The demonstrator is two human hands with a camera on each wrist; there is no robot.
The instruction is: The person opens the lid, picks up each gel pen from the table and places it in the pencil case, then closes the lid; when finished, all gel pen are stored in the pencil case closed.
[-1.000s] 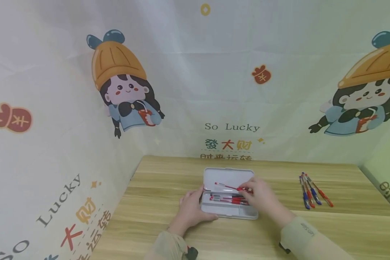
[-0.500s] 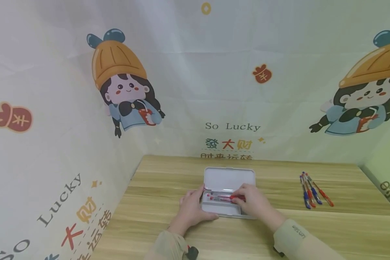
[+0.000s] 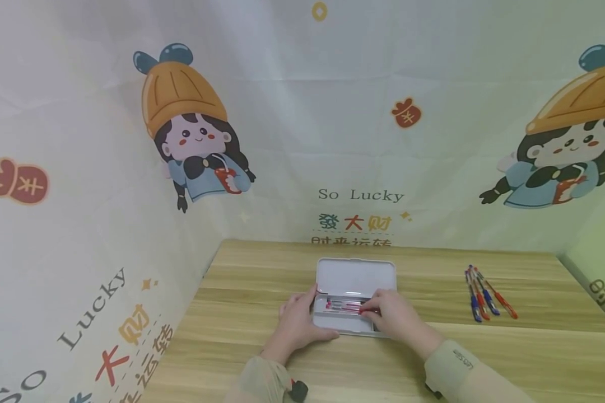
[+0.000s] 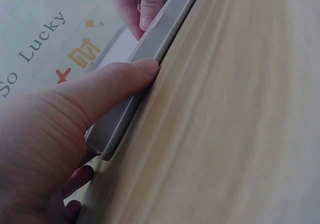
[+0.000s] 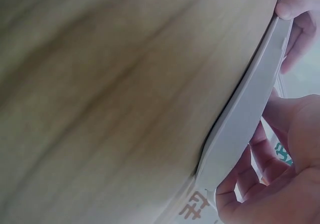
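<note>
An open white pencil case (image 3: 355, 275) lies on the table, its lid tipped back toward the wall. My left hand (image 3: 298, 324) grips its left end, with the thumb (image 4: 122, 79) along the front edge in the left wrist view. Several clear pens with red parts (image 3: 341, 306) lie in the rear compartment. Over the case's right half, my right hand (image 3: 398, 314) pinches a red pen down among them; its fingers cover the pens' right ends. From the right wrist, the case's front wall (image 5: 240, 114) hides the pens.
To the right, several blue and red pens (image 3: 489, 296) lie in a loose fan on the wood-grain table (image 3: 262, 268). A printed cloth wall (image 3: 277, 184) rises behind the table's back edge, with another cloth side at the left.
The right hand has lowered a red pen from above the lid's edge into the rear compartment, moving slightly left and down. The left hand has stayed on the case.
</note>
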